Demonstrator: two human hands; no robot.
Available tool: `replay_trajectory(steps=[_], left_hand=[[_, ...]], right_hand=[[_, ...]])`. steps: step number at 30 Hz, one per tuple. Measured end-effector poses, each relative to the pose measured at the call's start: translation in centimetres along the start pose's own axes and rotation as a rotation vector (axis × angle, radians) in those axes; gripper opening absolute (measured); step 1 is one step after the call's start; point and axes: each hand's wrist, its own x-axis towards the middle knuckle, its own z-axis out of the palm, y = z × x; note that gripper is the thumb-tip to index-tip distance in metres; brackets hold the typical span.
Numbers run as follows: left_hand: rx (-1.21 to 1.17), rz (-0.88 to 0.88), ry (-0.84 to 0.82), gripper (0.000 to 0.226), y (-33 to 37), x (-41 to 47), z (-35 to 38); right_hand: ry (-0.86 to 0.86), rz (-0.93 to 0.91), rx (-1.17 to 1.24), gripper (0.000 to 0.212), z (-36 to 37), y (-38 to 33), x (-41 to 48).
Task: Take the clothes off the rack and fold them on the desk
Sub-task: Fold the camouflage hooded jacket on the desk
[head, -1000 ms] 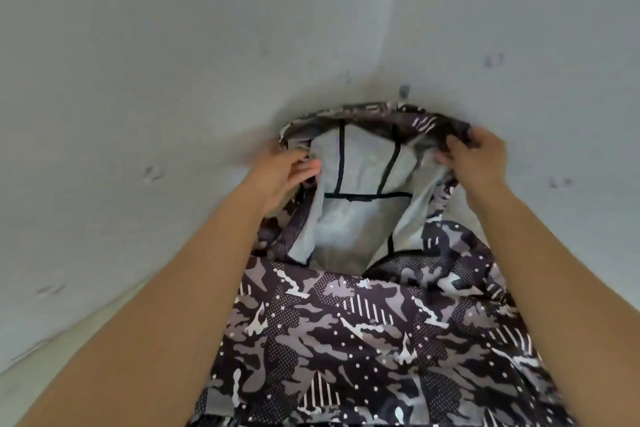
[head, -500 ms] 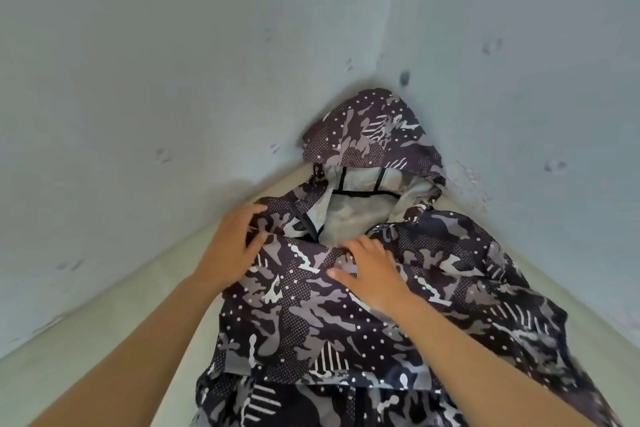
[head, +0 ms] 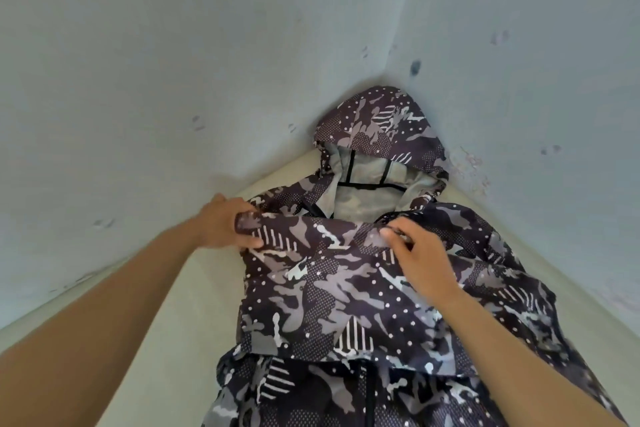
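Observation:
A dark camouflage hooded jacket [head: 339,302] lies spread on the pale desk [head: 180,315], front side up. Its hood [head: 377,128] is pushed into the corner where two walls meet, with the grey lining showing. My left hand [head: 225,225] grips the jacket's left shoulder edge, fingers curled around a fold of fabric. My right hand [head: 415,253] pinches the fabric near the collar, just right of the middle. Both arms reach in from the bottom of the view. The clothes rack is out of sight.
Two pale blue-grey walls [head: 173,62] meet in a corner directly behind the hood and close off the desk at the back and right. A bare strip of desk runs along the jacket's left side.
My hands left the hood, came down to the chest and shoulder, and now grip the fabric there. The hood has dropped flat into the corner. The view tilted down.

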Motion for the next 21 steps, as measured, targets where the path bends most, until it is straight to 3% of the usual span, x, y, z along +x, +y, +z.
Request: replay_trajectory(steps=[3,5,7,9,11,12,14,16,18,19,21], left_hand=[[-0.007,0.033,-0.141,0.053,0.1,0.7,-2.1],[-0.108,0.042,-0.184,0.052,0.3,0.3,-3.0],[-0.165,0.072,-0.153,0.035,0.5,0.2,-3.5],[-0.072,0.079,0.027,0.021,1.0,0.9,-3.3],[0.089,0.010,0.318,0.027,1.8,1.9,-2.7],[0.176,-0.041,0.433,0.030,2.5,2.2,-2.1],[0.290,-0.130,0.503,0.050,4.1,2.2,-0.4],[0.192,-0.125,0.612,0.054,5.8,1.3,1.8],[0.020,-0.013,0.764,0.033,7.7,-0.6,4.4],[-0.040,0.071,0.763,0.023,8.7,-1.8,5.9],[-0.038,0.228,0.572,0.031,9.9,-4.5,9.3]], right_hand=[[0.168,0.091,-0.170,0.022,-1.5,0.4,-0.4],[0.081,0.164,-0.346,0.029,-1.8,1.7,-0.7],[0.030,0.181,-0.450,0.033,-1.7,2.9,-0.8],[0.167,0.136,-0.487,0.030,-1.7,3.3,-0.7],[0.312,0.088,-0.555,0.029,-1.5,3.3,-0.3],[0.302,0.139,-0.601,0.028,-1.1,3.4,-0.1],[0.154,0.344,-0.664,0.022,-0.1,3.6,0.3],[0.069,0.450,-0.615,0.014,0.7,4.0,0.4],[0.135,0.361,-0.499,0.023,1.4,4.0,-0.2],[0.180,0.255,-0.440,0.031,1.7,3.7,-0.7],[0.121,0.009,-0.400,0.042,2.6,2.8,-2.2]])
